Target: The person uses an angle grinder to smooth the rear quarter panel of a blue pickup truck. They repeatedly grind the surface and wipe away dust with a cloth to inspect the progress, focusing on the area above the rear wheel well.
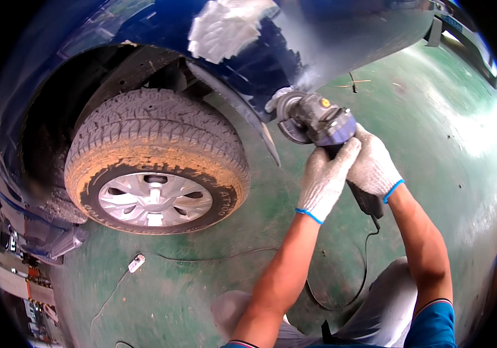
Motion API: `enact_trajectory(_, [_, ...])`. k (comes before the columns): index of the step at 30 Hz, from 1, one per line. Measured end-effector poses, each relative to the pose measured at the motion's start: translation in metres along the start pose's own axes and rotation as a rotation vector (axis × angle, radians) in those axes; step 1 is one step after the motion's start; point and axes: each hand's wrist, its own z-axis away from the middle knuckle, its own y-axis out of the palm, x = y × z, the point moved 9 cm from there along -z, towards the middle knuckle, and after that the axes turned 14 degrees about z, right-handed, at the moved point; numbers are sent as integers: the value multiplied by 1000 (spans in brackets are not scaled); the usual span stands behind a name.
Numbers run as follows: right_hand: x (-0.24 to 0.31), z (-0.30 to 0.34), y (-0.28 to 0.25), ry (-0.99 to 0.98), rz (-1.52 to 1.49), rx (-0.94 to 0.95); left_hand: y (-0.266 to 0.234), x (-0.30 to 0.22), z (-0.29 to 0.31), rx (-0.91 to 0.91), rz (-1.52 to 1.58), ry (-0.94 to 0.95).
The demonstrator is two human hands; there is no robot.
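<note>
Both my hands wear white knit gloves with blue cuffs and are closed round a corded angle grinder (332,124). My left hand (327,177) wraps the near left side of its body, thumb up. On the right side, my right hand (374,162) grips it. The grinder's disc (291,118) is at the lower edge of a dark blue car body panel (260,69), beside a small bare patch; whether it touches is hard to tell. Higher on the panel is a larger pale, sanded patch (228,29). The grinder's handle end hangs below my hands.
Left of my hands stands a muddy wheel (156,168) under the wheel arch. A black power cord (366,261) loops over the green floor (190,290) near my knees. A white plug connector (136,263) lies on the floor at the left. The body's lower edge overhangs the grinder.
</note>
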Motion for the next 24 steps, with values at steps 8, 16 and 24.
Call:
enact_trajectory(8, [-59, 11, 41, 82, -483, 158, 1, -4, 15, -56, -38, 105])
enact_trajectory(16, [-197, 28, 71, 344, -694, 105, 18, 42, 20, -122, -171, -44])
enact_trajectory(24, [-239, 9, 72, 250, -507, 129, 23, 40, 14, -130, -74, -59])
